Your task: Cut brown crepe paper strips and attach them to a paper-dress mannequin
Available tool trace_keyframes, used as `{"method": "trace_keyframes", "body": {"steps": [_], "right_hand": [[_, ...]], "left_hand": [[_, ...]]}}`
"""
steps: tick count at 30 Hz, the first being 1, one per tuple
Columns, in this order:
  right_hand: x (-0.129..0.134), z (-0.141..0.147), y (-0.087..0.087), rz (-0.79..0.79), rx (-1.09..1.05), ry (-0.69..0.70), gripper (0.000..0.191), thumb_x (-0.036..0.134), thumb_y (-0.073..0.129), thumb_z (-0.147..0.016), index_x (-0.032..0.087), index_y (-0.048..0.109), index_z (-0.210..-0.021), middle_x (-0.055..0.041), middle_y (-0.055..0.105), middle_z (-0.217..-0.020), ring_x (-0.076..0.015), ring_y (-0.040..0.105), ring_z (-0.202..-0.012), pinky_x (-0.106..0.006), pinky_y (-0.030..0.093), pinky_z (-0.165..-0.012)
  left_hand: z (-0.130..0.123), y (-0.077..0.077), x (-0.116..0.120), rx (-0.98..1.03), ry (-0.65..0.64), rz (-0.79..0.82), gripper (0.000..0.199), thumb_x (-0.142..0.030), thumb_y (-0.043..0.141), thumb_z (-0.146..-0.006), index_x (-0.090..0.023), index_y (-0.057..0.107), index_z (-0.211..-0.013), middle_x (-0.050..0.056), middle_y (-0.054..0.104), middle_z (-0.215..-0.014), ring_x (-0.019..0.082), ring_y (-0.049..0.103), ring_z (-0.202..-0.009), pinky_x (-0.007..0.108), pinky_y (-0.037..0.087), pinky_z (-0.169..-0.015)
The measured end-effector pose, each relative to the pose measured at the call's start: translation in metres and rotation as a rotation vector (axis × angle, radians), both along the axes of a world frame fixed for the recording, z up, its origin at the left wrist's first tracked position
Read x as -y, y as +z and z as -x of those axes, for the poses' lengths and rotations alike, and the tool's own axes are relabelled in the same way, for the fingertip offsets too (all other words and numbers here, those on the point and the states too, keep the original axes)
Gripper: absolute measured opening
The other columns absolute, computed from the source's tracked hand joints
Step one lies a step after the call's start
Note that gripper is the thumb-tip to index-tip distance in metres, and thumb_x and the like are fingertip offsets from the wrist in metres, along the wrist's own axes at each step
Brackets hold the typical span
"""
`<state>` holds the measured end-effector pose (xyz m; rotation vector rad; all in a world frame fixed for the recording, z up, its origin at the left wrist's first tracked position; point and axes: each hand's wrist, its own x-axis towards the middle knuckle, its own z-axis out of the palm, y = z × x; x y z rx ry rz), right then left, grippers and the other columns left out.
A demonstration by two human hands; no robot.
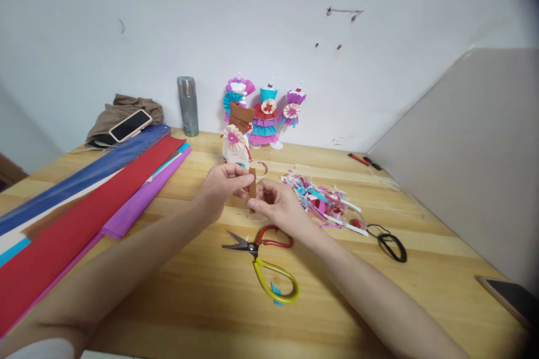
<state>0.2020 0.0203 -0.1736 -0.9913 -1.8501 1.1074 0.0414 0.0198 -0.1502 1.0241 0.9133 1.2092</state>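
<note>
A narrow brown strip (252,190) stands upright between my hands above the table. My left hand (225,188) pinches its upper part between thumb and fingers. Lower down, the thumb and fingers of my right hand (275,202) close on the same strip. Just in front of my hands lie scissors (252,248) with spread blades, one red and one yellow handle. Directly behind my hands stands a small form dressed in brown and cream paper (241,118) with a cream and pink rosette. A small blue scrap (277,294) lies at the yellow handle.
Paper-dressed forms (264,115) and a metal bottle (187,106) stand by the wall. Coloured paper sheets (105,185), a phone (130,125) and brown cloth (122,106) are left. Paper scraps (320,202), a black cord loop (392,247), a cutter (364,161) and another device (511,297) lie right.
</note>
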Motion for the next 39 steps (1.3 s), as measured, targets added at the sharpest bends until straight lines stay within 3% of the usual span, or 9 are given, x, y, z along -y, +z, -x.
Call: {"method": "trace_keyframes", "body": {"steps": [5, 10, 16, 24, 30, 39], "right_hand": [[0.001, 0.001, 0.001, 0.231, -0.209, 0.102, 0.044, 0.054, 0.077, -0.065, 0.018, 0.051, -0.064, 0.0053, 0.053, -0.051, -0.0059, 0.04, -0.042, -0.021, 0.03, -0.045], [0.007, -0.002, 0.012, 0.27, -0.298, 0.134, 0.047, 0.057, 0.08, -0.062, 0.016, 0.056, -0.065, 0.0042, 0.058, -0.052, -0.0044, 0.043, -0.041, -0.018, 0.031, -0.043], [0.01, -0.002, 0.011, 0.328, -0.35, 0.263, 0.04, 0.05, 0.082, -0.066, 0.015, 0.061, -0.068, 0.0011, 0.065, -0.058, -0.005, 0.051, -0.043, -0.018, 0.038, -0.045], [0.011, 0.001, 0.009, 0.372, -0.387, 0.278, 0.039, 0.048, 0.082, -0.067, 0.014, 0.065, -0.072, 0.0007, 0.066, -0.06, -0.0056, 0.055, -0.044, -0.017, 0.039, -0.044], [0.009, 0.006, 0.008, 0.414, -0.411, 0.302, 0.04, 0.048, 0.082, -0.066, 0.014, 0.062, -0.069, -0.0008, 0.069, -0.063, -0.0072, 0.059, -0.044, -0.017, 0.04, -0.043], [-0.003, 0.014, 0.029, 0.409, -0.424, 0.268, 0.038, 0.043, 0.082, -0.067, 0.016, 0.058, -0.076, -0.0004, 0.07, -0.066, -0.0093, 0.063, -0.046, -0.017, 0.044, -0.043]], "left_hand": [[0.002, 0.004, 0.002, -0.02, -0.038, -0.011, 0.031, -0.03, 0.086, -0.054, -0.013, 0.068, -0.072, 0.001, 0.066, -0.064, 0.011, 0.059, -0.058, 0.022, 0.047, -0.053], [0.009, 0.015, 0.008, 0.016, -0.21, -0.056, 0.049, -0.044, 0.084, -0.06, -0.013, 0.073, -0.095, 0.004, 0.066, -0.077, 0.012, 0.058, -0.065, 0.02, 0.046, -0.05], [0.015, 0.019, 0.008, 0.006, -0.359, -0.023, 0.039, -0.043, 0.085, -0.06, -0.011, 0.067, -0.074, 0.0, 0.058, -0.058, 0.006, 0.048, -0.049, 0.017, 0.034, -0.042], [0.013, 0.016, 0.008, 0.039, -0.33, 0.016, 0.048, -0.046, 0.088, -0.055, -0.013, 0.067, -0.083, -0.001, 0.059, -0.056, 0.007, 0.05, -0.048, 0.017, 0.033, -0.041], [0.014, 0.02, 0.01, 0.015, -0.286, 0.004, 0.043, -0.044, 0.087, -0.056, -0.012, 0.065, -0.073, -0.002, 0.057, -0.052, 0.006, 0.048, -0.043, 0.018, 0.033, -0.042], [0.022, 0.026, 0.001, 0.09, -0.132, -0.027, 0.041, -0.04, 0.088, -0.056, -0.011, 0.063, -0.071, 0.0, 0.058, -0.055, 0.008, 0.05, -0.049, 0.018, 0.037, -0.045]]}}
